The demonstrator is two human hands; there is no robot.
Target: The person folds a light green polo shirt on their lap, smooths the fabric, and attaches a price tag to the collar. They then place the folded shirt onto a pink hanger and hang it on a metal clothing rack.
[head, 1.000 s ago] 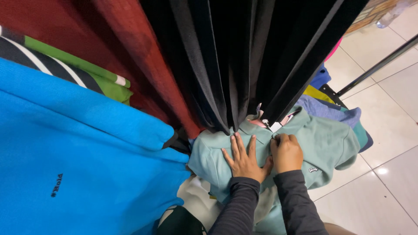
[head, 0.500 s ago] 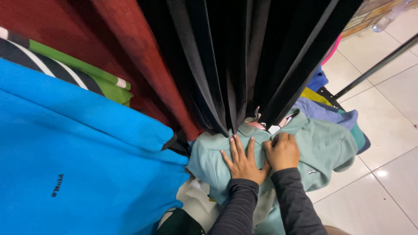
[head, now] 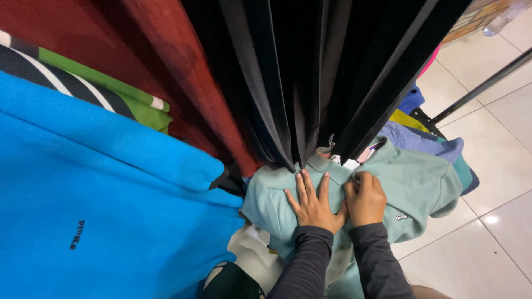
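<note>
A pale green polo shirt (head: 413, 191) lies spread on a pile of clothes beneath hanging garments. My left hand (head: 313, 202) rests flat on its chest with fingers spread, just below the collar. My right hand (head: 366, 198) is curled beside it, its fingers pinching the shirt's front placket near the collar. Both arms wear dark grey sleeves.
Black garments (head: 321, 72) hang over the shirt's collar. A dark red garment (head: 166, 61), a green-and-black striped one (head: 94, 91) and a bright blue sweatshirt (head: 100, 205) hang at left. More folded clothes (head: 421, 138) lie behind. White tiled floor (head: 487, 238) and a black rail (head: 482, 86) are at right.
Both hands have shifted slightly on the green shirt, the right one closing tighter on the placket. The view has barely moved.
</note>
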